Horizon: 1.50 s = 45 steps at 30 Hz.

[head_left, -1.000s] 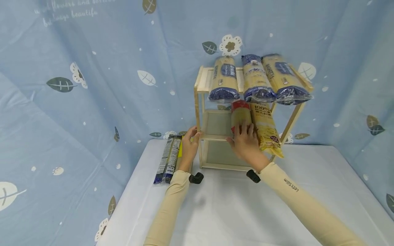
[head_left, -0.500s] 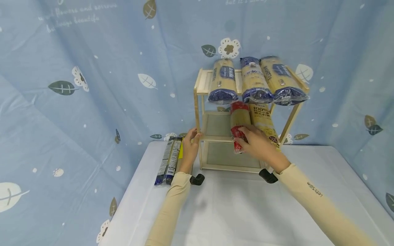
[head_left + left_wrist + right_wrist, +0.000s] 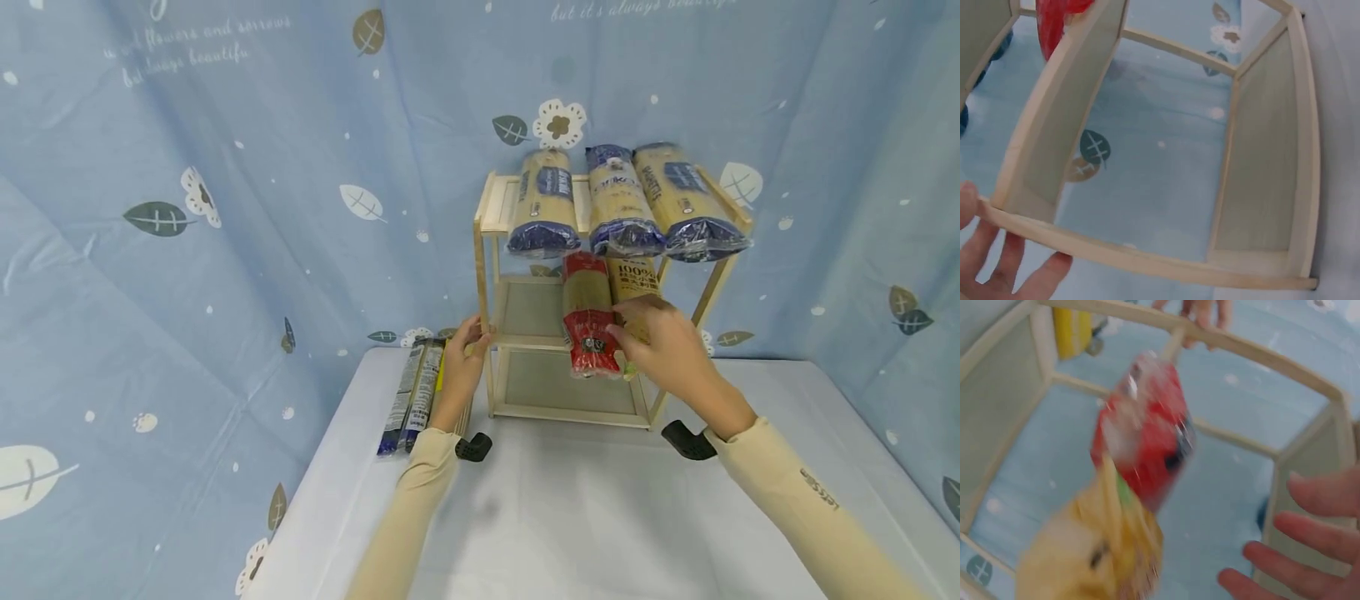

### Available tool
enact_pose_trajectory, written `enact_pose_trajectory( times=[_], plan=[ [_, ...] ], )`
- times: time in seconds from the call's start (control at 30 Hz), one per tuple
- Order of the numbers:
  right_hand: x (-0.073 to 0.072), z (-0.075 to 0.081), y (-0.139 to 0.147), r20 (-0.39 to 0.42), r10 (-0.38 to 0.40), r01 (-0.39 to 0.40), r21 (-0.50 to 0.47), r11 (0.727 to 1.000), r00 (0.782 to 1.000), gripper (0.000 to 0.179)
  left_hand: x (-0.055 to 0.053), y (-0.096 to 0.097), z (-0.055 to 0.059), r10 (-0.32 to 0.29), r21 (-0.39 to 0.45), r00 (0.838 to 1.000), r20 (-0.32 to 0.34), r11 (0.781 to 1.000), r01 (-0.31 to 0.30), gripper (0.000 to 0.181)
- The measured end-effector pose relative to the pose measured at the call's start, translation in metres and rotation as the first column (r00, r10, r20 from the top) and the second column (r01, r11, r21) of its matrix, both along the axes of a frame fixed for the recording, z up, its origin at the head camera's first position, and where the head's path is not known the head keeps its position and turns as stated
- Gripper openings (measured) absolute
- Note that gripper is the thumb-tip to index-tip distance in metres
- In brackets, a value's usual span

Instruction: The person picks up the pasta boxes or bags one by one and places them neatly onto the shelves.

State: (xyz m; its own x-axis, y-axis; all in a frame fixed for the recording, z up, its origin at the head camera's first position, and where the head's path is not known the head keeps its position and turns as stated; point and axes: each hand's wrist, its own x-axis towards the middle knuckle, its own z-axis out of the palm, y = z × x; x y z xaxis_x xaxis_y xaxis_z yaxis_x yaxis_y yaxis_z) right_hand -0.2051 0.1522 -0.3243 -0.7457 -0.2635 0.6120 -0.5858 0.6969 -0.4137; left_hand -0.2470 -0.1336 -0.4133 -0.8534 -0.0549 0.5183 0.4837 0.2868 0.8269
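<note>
A small wooden shelf rack (image 3: 482, 271) stands on the table. My left hand (image 3: 460, 375) holds its left front post, thumb in front and fingers behind, as the left wrist view (image 3: 1007, 265) confirms. On the middle tier lies a red-ended pack of spaghetti (image 3: 588, 304), its front end jutting over the edge. Beside it on the right is a yellow pasta bag (image 3: 633, 279), partly hidden behind my right hand (image 3: 678, 354). The right wrist view shows that hand's fingers (image 3: 1310, 534) spread, apart from the red pack and the yellow bag (image 3: 1091, 544).
Three blue-ended spaghetti packs (image 3: 546, 204) lie on the top tier, their ends overhanging the front. Left of the rack, several dark-ended packs (image 3: 416, 400) lie on the white table (image 3: 555, 517). A blue patterned curtain (image 3: 262, 208) hangs behind.
My right hand has left the red spaghetti pack and moved right, across the yellow bag. The red pack's front end is now uncovered. My left hand stays on the post.
</note>
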Motion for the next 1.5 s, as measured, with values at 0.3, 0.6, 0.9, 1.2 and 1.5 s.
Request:
enact_pose_trajectory(
  times=[0.3, 0.6, 0.9, 1.2, 1.5],
  plan=[
    [0.000, 0.009, 0.058, -0.215, -0.278, 0.201, -0.320, 0.926, 0.936, 0.014, 0.029, -0.018, -0.012, 0.050, 0.007, 0.989, 0.138, 0.999, -0.052, 0.035],
    [-0.014, -0.002, 0.084, 0.053, -0.204, 0.209, -0.364, 0.908, 0.978, 0.041, 0.047, -0.042, -0.048, 0.205, -0.175, 0.959, 0.198, 0.970, -0.171, 0.034],
    [-0.032, -0.020, 0.089, -0.018, -0.023, 0.013, -0.445, 0.895, 1.000, 0.044, 0.052, -0.061, -0.109, 0.341, -0.482, 0.927, 0.158, 0.846, -0.230, 0.041],
    [-0.042, -0.030, 0.087, -0.107, -0.062, 0.010, -0.429, 0.903, 0.992, 0.026, 0.047, -0.058, -0.142, 0.431, -0.682, 0.893, 0.130, 0.693, -0.235, 0.055],
    [-0.044, -0.033, 0.087, -0.131, -0.081, 0.015, -0.438, 0.899, 0.988, 0.028, 0.029, -0.048, -0.146, 0.446, -0.758, 0.885, 0.131, 0.620, -0.201, 0.059]
  ],
)
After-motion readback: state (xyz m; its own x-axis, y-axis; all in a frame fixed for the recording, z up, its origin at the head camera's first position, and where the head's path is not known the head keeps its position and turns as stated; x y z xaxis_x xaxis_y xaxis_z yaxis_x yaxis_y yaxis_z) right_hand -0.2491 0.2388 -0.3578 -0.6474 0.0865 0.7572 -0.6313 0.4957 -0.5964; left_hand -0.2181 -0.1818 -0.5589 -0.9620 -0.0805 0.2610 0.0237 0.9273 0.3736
